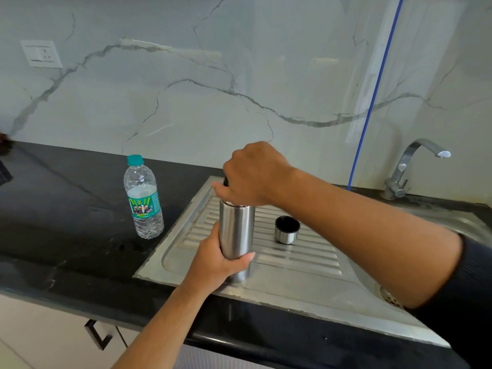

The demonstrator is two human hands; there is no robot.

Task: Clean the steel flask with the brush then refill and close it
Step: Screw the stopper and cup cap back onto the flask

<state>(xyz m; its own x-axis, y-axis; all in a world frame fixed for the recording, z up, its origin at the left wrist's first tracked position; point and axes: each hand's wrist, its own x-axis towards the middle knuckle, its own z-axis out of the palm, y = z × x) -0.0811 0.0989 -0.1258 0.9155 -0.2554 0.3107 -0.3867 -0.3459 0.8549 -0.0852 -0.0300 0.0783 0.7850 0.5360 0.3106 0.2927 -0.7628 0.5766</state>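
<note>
The steel flask (236, 230) stands upright on the ribbed steel drainboard (298, 265). My left hand (213, 259) grips its lower body. Directly over the flask's mouth, my right hand (253, 174) is curled round a dark object, probably the brush handle or the inner stopper; only a small black tip shows at the fist's left side. The flask's steel cap (287, 230) rests on the drainboard to the right, its black inside facing up. A plastic water bottle (143, 198) with a teal cap stands on the black counter to the left.
The sink basin with its drain (391, 299) lies at the right, under my right forearm. A chrome tap (415, 166) rises at the back right. The black counter (66, 209) stretches left, with a marble wall and a socket (41, 54) behind.
</note>
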